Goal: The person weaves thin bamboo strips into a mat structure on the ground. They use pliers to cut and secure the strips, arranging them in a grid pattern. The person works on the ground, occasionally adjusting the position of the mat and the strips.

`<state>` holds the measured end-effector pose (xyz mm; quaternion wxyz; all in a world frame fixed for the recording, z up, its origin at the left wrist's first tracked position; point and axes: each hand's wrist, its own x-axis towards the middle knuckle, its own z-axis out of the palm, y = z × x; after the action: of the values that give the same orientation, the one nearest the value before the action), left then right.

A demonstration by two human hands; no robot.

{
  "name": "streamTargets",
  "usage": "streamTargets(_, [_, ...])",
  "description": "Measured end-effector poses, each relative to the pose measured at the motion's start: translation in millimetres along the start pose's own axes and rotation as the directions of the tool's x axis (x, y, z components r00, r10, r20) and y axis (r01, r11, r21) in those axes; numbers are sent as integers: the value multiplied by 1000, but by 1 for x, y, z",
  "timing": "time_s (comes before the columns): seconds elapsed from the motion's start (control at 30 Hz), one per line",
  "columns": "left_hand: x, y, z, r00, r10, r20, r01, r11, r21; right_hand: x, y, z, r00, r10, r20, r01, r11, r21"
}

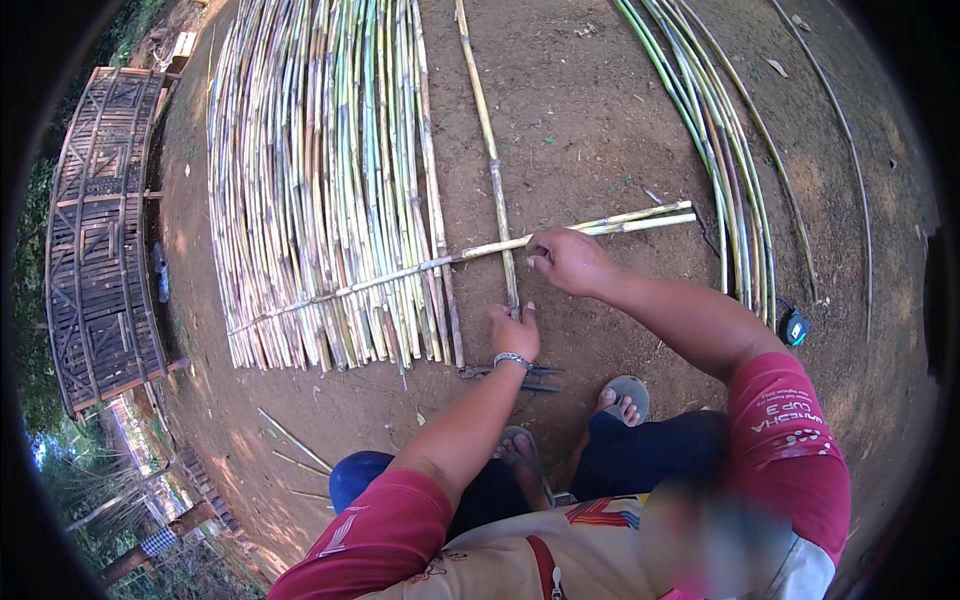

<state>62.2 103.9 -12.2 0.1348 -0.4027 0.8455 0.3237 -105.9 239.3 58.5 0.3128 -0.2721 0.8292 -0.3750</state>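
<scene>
My left hand (515, 335) is closed around the near end of a single jointed bamboo pole (483, 110), which runs away from me along the ground. Just beyond it, a crosswise bamboo pole (385, 279) lies over that pole and over a wide row of bamboo poles (320, 180) at the left. Its right end spreads into two lengths. My right hand (570, 262) is closed at the crossing, against these lengths. Whatever its fingers pinch is hidden beneath the hand.
Dark metal tools (540, 379) lie near my feet. On the right are more long green poles (715, 140) and a black and teal tape measure (795, 327). A slatted bamboo structure (105, 240) stands at far left. Short sticks (293, 440) lie near left on bare soil.
</scene>
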Motion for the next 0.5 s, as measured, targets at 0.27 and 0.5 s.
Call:
streamTargets(0.27, [16,-33,11,949,-13,-316,-10,997,-72,140,-11,40,982,144,-121,-153,986,-66])
streamTargets(0.5, [12,-60,-7,926,-14,-378,-77,972,-223,164,-46,84,970,234,-65,-233,972,19])
